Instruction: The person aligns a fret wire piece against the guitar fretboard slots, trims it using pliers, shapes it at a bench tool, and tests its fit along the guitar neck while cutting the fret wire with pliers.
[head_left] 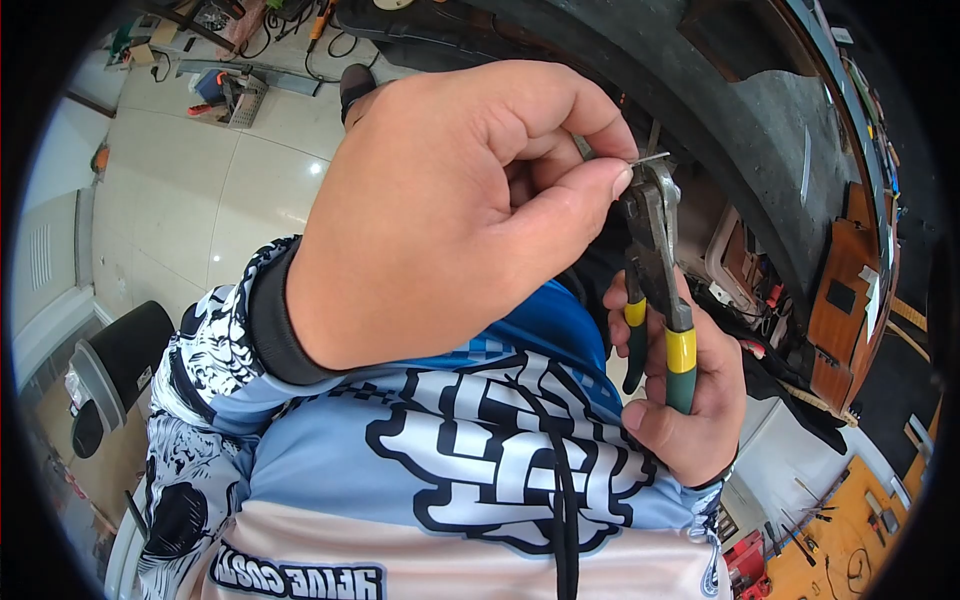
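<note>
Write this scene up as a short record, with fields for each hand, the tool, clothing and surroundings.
Left hand: pinches a thin metal piece between thumb and forefinger
Right hand: holds pliers
Tool finish: metal head, dark green handles with yellow bands
Tool position: head up beside the left fingertips, handles spread
Contact between metal piece and jaws: cannot tell
Clothing: patterned shirt, black cuff at the left wrist
Floor: pale, glossy tiles
Upper left: basket on the floor

pliers (660, 230) in right hand (695, 390), just right of left hand (430, 215), basket (248, 105) on floor (180, 170) upper left, tools (812, 545) on surface (850, 520) lower right
</note>
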